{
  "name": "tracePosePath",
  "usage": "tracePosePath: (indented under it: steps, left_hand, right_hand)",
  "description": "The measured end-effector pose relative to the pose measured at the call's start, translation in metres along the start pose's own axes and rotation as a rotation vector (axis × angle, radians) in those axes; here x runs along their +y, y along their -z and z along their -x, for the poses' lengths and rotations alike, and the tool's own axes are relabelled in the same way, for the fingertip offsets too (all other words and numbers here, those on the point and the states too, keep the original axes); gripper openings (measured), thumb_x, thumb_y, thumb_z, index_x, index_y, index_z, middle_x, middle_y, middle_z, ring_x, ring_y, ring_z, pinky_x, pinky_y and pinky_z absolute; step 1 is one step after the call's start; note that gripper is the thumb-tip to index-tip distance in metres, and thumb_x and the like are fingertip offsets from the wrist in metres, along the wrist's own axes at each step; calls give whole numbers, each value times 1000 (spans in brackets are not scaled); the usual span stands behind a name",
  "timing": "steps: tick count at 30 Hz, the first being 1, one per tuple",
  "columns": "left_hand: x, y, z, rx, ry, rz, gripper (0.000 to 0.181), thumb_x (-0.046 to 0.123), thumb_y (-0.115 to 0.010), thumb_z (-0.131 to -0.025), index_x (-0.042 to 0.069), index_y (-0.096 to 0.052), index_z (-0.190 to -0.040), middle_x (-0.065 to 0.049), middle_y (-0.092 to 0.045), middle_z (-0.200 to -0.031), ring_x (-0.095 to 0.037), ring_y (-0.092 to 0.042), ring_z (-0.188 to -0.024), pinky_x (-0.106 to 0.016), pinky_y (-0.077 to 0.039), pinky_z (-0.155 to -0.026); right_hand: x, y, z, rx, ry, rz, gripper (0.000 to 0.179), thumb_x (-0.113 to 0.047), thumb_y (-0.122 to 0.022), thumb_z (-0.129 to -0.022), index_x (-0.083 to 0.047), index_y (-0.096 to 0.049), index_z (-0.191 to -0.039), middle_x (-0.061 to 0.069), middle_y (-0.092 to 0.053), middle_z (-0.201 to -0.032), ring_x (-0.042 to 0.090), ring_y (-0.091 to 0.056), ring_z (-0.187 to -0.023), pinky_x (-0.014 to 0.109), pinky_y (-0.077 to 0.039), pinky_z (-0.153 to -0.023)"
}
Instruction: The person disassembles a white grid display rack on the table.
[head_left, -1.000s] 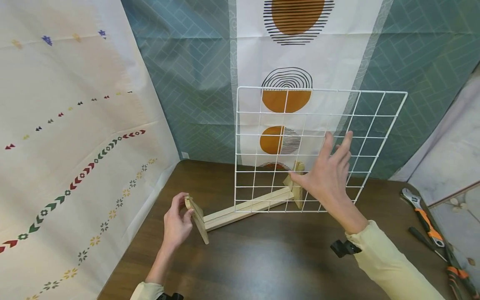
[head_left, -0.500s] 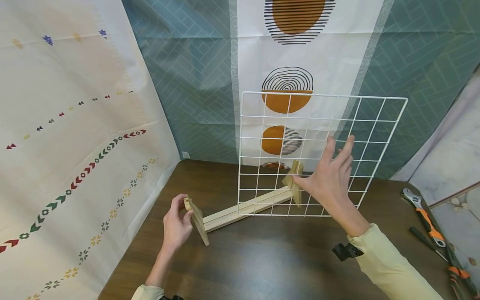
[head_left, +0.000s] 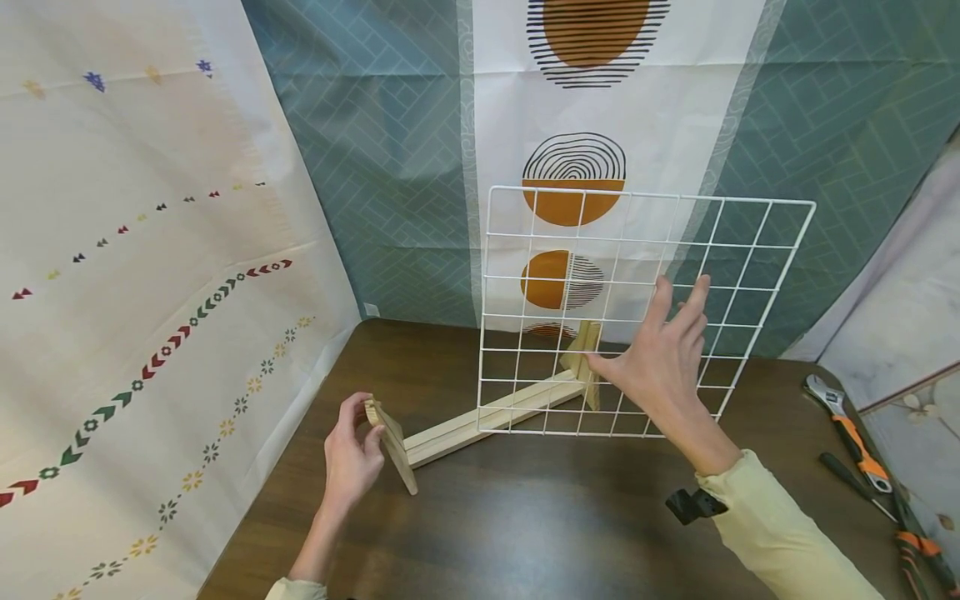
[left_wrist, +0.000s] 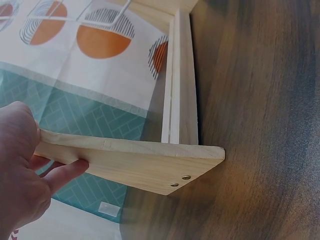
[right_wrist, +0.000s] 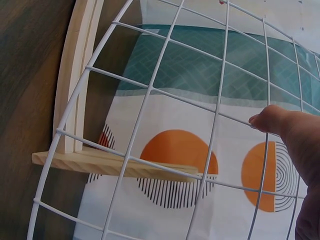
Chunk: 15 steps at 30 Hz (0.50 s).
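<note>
A pale wooden stand sits on the table, its long grooved bar joining two upright end boards. My left hand pinches the top of the near-left end board, thumb on one side and fingers on the other. Two metal fasteners show low on that board in the left wrist view. My right hand holds a white wire grid panel roughly upright, fingers spread across its wires and thumb at one wire. The panel overlaps the far end board in view; whether its lower edge touches the stand I cannot tell.
At the table's right edge lie an adjustable wrench, a screwdriver and an orange-and-black handled tool. A patterned cloth hangs behind the dark wooden table, with a white one at the left.
The grid panel and my right hand have come down a little, and the panel has shifted slightly right. The stand has turned slightly while my left hand keeps its pinch on the end board.
</note>
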<state>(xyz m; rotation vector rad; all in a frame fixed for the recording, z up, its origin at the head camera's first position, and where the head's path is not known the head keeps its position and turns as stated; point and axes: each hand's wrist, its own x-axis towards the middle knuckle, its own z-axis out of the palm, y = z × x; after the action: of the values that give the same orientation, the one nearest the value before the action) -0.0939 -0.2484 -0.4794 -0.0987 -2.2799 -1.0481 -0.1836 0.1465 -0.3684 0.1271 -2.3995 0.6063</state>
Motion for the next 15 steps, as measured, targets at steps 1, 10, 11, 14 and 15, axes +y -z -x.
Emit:
tracePosePath:
  steps: [1, 10, 11, 14, 15]
  left_hand:
    - [0, 0, 0, 1, 4, 1, 58, -23, -69, -75, -1, -53, -126, -23, -65, -107, -43, -66, -100, -56, -54, -79]
    - [4, 2, 5, 26, 9, -34, 57, -22, -70, -75, -2, -53, -125, -22, -66, -106, -42, -67, -99, -52, -55, -65]
    - [4, 2, 5, 30, 7, -39, 57, -21, -71, -75, -1, -53, -125, -22, -66, -106, -41, -67, -99, -51, -54, -65]
    - [4, 2, 6, 39, 6, -37, 57, -21, -71, -74, -2, -54, -125, -22, -66, -105, -41, -67, -98, -52, -55, -67]
    - [5, 2, 6, 40, 6, -36, 57, -21, -71, -74, -2, -54, -124, -22, -66, -105, -41, -67, -98, -54, -55, -69]
  right_hand:
    - [0, 0, 0, 1, -1, 1, 137, -46, -97, -48, -1, -18, -150, 29, 7, -160, 62, -32, -121, 74, -42, -85]
    - [1, 0, 2, 5, -9, 6, 137, -46, -97, -48, 0, -19, -150, 29, 6, -160, 61, -33, -120, 73, -42, -87]
    - [1, 0, 2, 7, -9, 5, 137, -46, -98, -48, 0, -19, -150, 29, 6, -160, 61, -33, -120, 73, -42, -86]
    - [2, 0, 2, 11, -7, 7, 137, -46, -97, -48, 0, -19, -150, 29, 6, -160, 61, -33, -120, 73, -42, -86]
    - [2, 0, 3, 12, -6, 8, 137, -46, -97, -48, 0, -19, -150, 29, 6, -160, 62, -33, -120, 73, -42, -86]
